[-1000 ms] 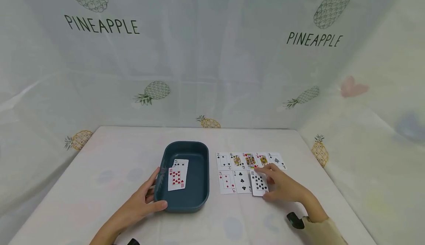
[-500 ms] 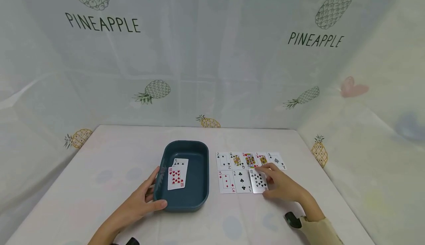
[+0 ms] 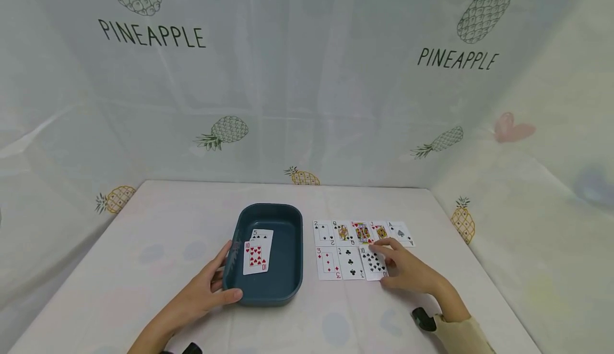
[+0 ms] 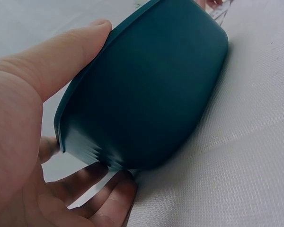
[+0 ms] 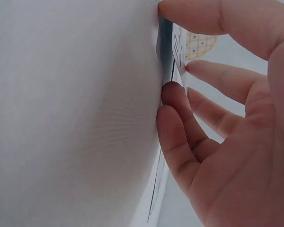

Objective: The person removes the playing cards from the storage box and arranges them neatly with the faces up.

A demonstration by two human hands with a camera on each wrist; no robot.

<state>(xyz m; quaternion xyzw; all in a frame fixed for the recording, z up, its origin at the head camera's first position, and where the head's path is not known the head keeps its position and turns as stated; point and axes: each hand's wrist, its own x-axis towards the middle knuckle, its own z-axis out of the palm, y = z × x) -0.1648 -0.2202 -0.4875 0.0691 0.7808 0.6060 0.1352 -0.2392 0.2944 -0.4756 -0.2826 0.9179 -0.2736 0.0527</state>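
Note:
In the head view, my right hand holds the ten of spades between a finger at its top edge and the thumb at its lower edge. The card lies beside the three of clubs, at the right end of the lower row; in the right wrist view its edge shows slightly raised. My left hand grips the near left corner of a dark teal tray, thumb on the rim and fingers along the side. Inside the tray lie a ten of hearts and a black five.
An upper row of face-up cards runs from a two past a queen, a king and a jack to an ace of spades. The three of diamonds starts the lower row. Pineapple-print sheeting surrounds the table.
My right hand has brought the ten of spades slightly up and left, down from a tilt into line with the three of clubs. The left hand and tray have stayed put.

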